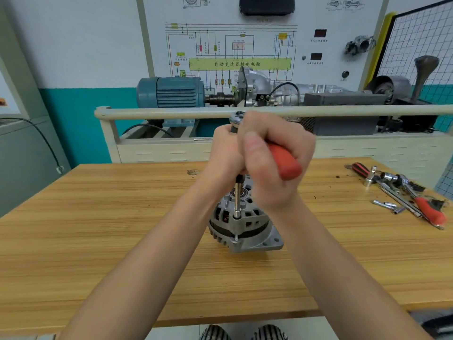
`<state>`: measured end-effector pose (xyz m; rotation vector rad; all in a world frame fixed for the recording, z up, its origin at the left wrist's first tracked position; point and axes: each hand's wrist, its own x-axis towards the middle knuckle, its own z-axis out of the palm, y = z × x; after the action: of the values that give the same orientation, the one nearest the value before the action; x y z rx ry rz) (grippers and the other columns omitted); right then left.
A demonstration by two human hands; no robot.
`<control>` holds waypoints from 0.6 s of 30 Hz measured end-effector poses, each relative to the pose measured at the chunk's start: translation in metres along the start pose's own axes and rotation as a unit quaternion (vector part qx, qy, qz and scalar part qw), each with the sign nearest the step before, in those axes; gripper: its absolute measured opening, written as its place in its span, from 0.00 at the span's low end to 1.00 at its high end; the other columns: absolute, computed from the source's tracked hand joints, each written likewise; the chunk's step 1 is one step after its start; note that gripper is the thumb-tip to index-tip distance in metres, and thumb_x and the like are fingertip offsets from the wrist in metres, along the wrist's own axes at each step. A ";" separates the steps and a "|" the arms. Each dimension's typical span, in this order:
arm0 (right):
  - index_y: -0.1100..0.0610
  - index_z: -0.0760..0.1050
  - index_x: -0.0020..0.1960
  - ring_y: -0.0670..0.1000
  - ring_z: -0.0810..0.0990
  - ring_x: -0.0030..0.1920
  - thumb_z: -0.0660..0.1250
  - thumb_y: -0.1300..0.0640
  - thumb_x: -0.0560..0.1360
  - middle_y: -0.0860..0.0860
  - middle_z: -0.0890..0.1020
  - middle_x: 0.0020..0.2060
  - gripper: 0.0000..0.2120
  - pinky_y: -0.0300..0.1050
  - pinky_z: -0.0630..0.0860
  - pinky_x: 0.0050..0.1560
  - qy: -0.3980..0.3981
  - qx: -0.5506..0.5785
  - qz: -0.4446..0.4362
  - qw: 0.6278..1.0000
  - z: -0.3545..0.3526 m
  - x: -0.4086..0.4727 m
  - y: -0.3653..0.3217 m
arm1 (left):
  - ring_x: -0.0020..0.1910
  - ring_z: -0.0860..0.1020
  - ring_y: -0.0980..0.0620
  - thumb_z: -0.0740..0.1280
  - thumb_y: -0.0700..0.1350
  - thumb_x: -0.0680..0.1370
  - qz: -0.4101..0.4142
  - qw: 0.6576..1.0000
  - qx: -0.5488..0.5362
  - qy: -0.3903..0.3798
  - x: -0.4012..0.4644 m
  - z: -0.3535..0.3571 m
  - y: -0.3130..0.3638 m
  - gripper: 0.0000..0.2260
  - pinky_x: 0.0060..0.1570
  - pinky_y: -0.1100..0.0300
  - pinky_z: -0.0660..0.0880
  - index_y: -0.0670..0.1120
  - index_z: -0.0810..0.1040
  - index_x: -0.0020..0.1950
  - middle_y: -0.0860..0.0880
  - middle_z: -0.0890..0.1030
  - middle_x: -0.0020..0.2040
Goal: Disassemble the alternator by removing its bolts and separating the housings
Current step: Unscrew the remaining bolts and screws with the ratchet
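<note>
The bolt-removal step is in hand: the alternator point(242, 222) stands on the wooden bench point(98, 229) directly below both fists, and a ratchet wrench point(284, 163) with a red handle drives a slim extension and socket point(237, 204) straight down onto a through-bolt at the near rim of its housing. The right hand point(274, 158) is curled tight round the red handle, which juts out beyond its fingers to the right; the left hand point(226, 153) is wrapped round the tool just beneath the ratchet head point(236, 119), steadying the column — its fingers are hidden behind the right hand, though the grip looks closed. The housings appear joined as yet. Next, I judge, comes a swing of the handle while the left fist keeps the socket square on the bolt — a tilt could slip it off. Spare sockets and wrenches point(402, 192) lie well to the right of the right fingers.
</note>
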<state>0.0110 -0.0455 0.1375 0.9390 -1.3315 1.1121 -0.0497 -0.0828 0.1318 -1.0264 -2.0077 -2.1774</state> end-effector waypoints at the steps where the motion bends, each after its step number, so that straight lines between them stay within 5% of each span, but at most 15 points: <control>1: 0.55 0.66 0.28 0.41 0.63 0.26 0.58 0.62 0.70 0.45 0.64 0.22 0.12 0.36 0.61 0.31 0.000 -0.013 -0.006 1.000 0.003 0.001 0.000 | 0.24 0.68 0.54 0.62 0.39 0.77 0.005 1.000 -0.015 0.008 -0.001 0.001 0.001 0.12 0.27 0.63 0.67 0.45 0.67 0.34 0.51 0.70 0.27; 5: 0.49 0.59 0.24 0.44 0.59 0.22 0.57 0.62 0.68 0.45 0.61 0.19 0.17 0.41 0.56 0.28 0.155 0.203 0.090 0.963 -0.009 0.012 -0.002 | 0.19 0.58 0.53 0.65 0.36 0.72 -0.023 0.996 -0.087 -0.009 -0.001 -0.002 0.001 0.15 0.22 0.67 0.57 0.45 0.63 0.30 0.51 0.63 0.20; 8: 0.52 0.58 0.22 0.46 0.54 0.21 0.54 0.63 0.67 0.46 0.59 0.16 0.16 0.39 0.56 0.26 0.239 0.347 0.170 0.891 -0.025 0.020 0.005 | 0.19 0.57 0.55 0.64 0.31 0.74 -0.043 0.990 -0.119 -0.069 0.001 -0.008 0.000 0.19 0.21 0.67 0.56 0.46 0.62 0.29 0.53 0.61 0.20; 12: 0.55 0.60 0.20 0.46 0.54 0.18 0.55 0.60 0.67 0.47 0.58 0.15 0.17 0.36 0.56 0.22 0.320 0.458 0.279 0.781 -0.045 0.027 0.022 | 0.20 0.62 0.52 0.66 0.39 0.70 -0.078 0.966 -0.156 -0.191 0.005 -0.013 0.002 0.14 0.24 0.64 0.63 0.46 0.68 0.24 0.49 0.65 0.20; 15: 0.55 0.59 0.20 0.46 0.50 0.19 0.55 0.60 0.68 0.47 0.58 0.15 0.18 0.36 0.54 0.22 0.369 0.508 0.349 0.696 -0.054 0.032 0.039 | 0.16 0.58 0.56 0.65 0.40 0.70 -0.109 0.954 -0.161 -0.230 0.007 -0.012 0.004 0.18 0.21 0.65 0.55 0.48 0.63 0.22 0.52 0.60 0.18; 18: 0.55 0.59 0.21 0.46 0.54 0.16 0.55 0.60 0.69 0.47 0.58 0.15 0.18 0.36 0.53 0.22 0.379 0.431 0.375 0.728 -0.047 0.035 0.040 | 0.16 0.54 0.57 0.60 0.35 0.75 -0.117 0.965 -0.134 -0.190 0.006 -0.011 0.003 0.23 0.20 0.68 0.52 0.49 0.60 0.22 0.53 0.58 0.18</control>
<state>-0.0185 0.0121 0.1662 0.3704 -0.3955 2.5423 -0.0579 -0.0905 0.1378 -1.4014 -2.1132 -2.6028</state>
